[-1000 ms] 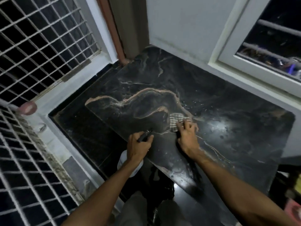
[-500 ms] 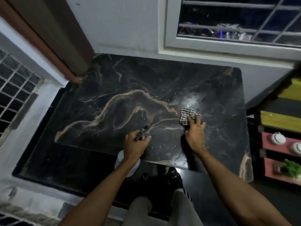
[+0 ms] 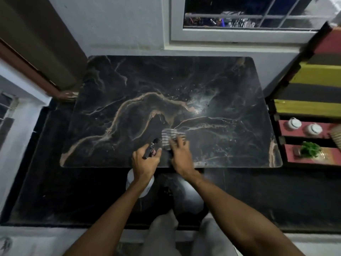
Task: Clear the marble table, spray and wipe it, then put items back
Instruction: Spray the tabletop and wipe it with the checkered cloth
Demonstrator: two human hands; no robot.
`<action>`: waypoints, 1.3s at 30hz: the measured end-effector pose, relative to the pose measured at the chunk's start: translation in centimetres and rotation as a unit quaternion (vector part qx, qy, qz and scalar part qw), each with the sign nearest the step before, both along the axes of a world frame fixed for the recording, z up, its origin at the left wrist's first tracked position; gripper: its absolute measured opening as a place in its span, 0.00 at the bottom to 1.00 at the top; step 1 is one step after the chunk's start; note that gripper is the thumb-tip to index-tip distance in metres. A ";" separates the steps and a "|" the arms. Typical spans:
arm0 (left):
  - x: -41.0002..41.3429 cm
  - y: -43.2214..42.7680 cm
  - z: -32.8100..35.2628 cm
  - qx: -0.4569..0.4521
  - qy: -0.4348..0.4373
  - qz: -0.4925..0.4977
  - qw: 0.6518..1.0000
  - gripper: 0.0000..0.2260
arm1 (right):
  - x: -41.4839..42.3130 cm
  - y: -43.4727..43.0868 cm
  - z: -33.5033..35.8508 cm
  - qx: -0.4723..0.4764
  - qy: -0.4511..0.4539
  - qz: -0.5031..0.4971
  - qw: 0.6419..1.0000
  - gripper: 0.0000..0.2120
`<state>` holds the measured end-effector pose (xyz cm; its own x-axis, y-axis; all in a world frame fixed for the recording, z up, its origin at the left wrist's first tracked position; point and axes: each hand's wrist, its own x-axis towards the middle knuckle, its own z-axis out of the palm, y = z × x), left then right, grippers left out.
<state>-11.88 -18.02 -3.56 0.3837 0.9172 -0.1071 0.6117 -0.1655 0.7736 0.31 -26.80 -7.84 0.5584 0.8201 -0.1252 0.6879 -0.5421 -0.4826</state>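
The black marble table [image 3: 129, 85] with tan veins fills the middle of the view, bare and wet with spray droplets near its centre. My right hand [image 3: 180, 156] presses a checked cloth [image 3: 168, 135] flat on the marble near the front edge; the hand is blurred. Just left of it, my left hand [image 3: 145, 161] grips a spray bottle [image 3: 140, 187] by its black trigger head, the white body hanging below the table's front edge.
A wall and white-framed window [image 3: 239, 36] back the table. At the right stands a striped shelf unit [image 3: 311, 126] with two white lidded pots [image 3: 295, 123], a green plant [image 3: 310, 149] and a woven item. A dark doorway is at the left. Dark floor lies in front.
The view has swung right across the table. My right hand has slid the cloth back left, close to the left hand. The left hand keeps its hold on the spray bottle.
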 end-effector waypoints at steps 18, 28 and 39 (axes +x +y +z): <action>8.2 -12.3 -1.2 -0.066 0.010 -0.088 0.994 0.17 | 11.6 -19.2 -1.3 -0.010 -0.023 -0.185 0.982 0.35; 17.8 -21.2 -0.4 -0.073 0.040 -0.105 0.991 0.18 | 20.8 -26.1 -1.0 -0.020 -0.007 -0.307 0.951 0.32; 20.2 -18.6 1.2 -0.054 0.029 -0.011 0.998 0.19 | 22.4 -20.9 -1.0 -0.031 -0.003 -0.118 0.993 0.36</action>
